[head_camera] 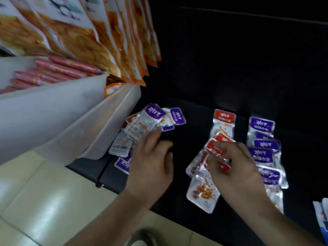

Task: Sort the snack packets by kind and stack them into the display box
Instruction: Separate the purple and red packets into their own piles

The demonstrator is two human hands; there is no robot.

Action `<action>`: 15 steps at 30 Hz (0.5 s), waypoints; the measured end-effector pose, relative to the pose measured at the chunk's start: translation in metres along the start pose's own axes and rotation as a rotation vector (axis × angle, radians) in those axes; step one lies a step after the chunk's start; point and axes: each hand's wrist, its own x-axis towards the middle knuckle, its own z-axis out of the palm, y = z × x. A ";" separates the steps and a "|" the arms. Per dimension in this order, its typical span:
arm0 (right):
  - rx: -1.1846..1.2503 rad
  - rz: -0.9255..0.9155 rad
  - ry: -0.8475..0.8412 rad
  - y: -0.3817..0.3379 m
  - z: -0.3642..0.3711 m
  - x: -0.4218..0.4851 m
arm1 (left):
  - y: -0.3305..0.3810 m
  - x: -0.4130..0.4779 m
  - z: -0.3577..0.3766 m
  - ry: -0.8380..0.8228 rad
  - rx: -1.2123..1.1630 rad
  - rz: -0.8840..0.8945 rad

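Head view, right hand (236, 167) fingers pinching red packet (217, 150), left hand (152, 160) fingers relaxed, beside mixed pile (150, 119)

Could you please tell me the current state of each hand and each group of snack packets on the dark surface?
Left hand: open, fingers at the heap.
Right hand: pinching a red-topped foil packet.
Mixed heap of foil packets: unsorted, some face down.
Row of red-topped packets: laid overlapping.
Row of purple-topped packets: laid overlapping.
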 end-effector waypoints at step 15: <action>0.217 0.090 -0.169 -0.022 0.023 0.007 | -0.044 0.007 -0.007 -0.133 0.347 -0.084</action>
